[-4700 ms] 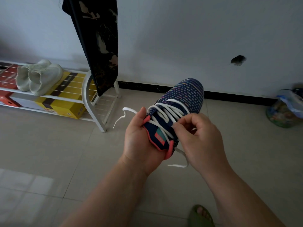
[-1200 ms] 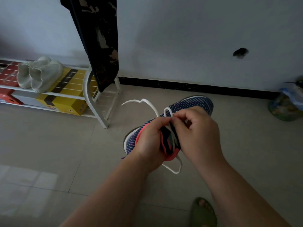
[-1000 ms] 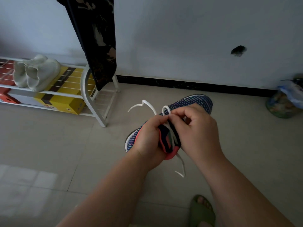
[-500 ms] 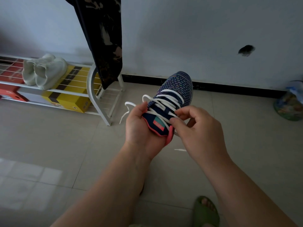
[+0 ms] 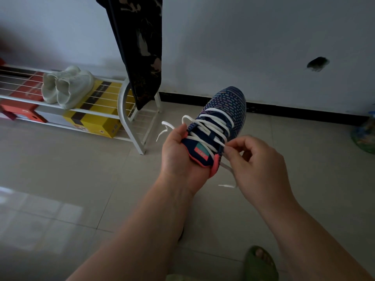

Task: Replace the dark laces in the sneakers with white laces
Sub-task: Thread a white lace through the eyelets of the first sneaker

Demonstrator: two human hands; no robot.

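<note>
A navy sneaker [image 5: 227, 104] with coloured dashes and a coral heel collar is held in the air, toe pointing away toward the wall. A white lace [image 5: 211, 126] criss-crosses its eyelets. My left hand [image 5: 178, 157] cups the heel and left side from below, with one loose lace end [image 5: 165, 128] sticking out past the thumb. My right hand [image 5: 255, 165] pinches the lace at the top right eyelet; the other lace end [image 5: 228, 185] hangs under it. No dark lace is visible.
A white wire shoe rack [image 5: 129, 118] stands at the left with pale sneakers [image 5: 67, 86] on top and yellow [image 5: 95, 118] and red [image 5: 22, 110] boxes below. Dark cloth [image 5: 140, 47] hangs over it. A bag [image 5: 365, 134] sits at the right wall. My green slipper [image 5: 257, 262] is below.
The sneaker was tipped on its side a second ago and now faces up, toe away. My right hand has shifted from the tongue to the top right eyelet.
</note>
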